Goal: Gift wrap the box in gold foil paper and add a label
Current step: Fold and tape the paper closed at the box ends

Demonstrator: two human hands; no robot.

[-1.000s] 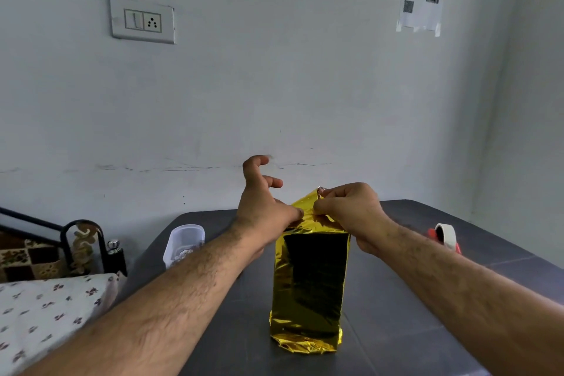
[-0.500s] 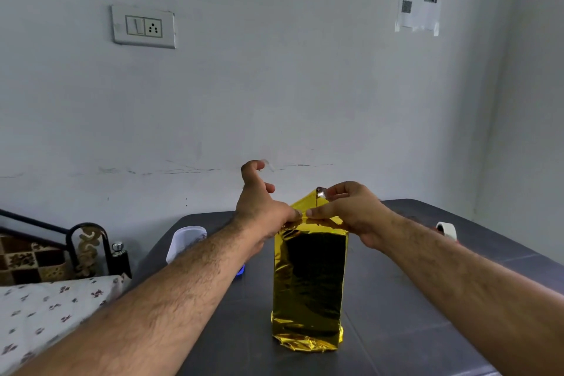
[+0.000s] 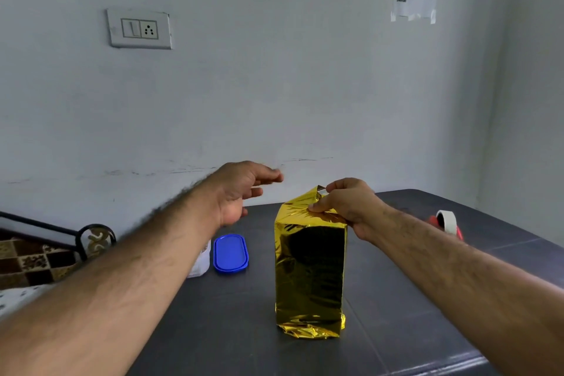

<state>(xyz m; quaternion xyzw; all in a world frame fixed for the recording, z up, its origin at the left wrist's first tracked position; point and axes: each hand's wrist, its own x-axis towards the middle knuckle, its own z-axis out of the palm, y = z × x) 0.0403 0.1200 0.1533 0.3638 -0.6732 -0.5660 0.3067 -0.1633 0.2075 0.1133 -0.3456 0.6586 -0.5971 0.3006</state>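
Wrapped box [image 3: 309, 272] upright on the desk [image 3: 232, 330], centre; right hand [image 3: 345, 204] on its top fold. Lid [image 3: 230, 253] at 9 o'clock of the box, tape roll [image 3: 446, 221] at 2 o'clock. Left hand [image 3: 241, 192] in the air at 10 o'clock, apart from the box.

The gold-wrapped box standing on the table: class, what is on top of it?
On the box, folded gold foil rises to a point, pinched by the right hand. The left hand hovers apart. The hand covers part of the fold; whether it is taped cannot be seen.
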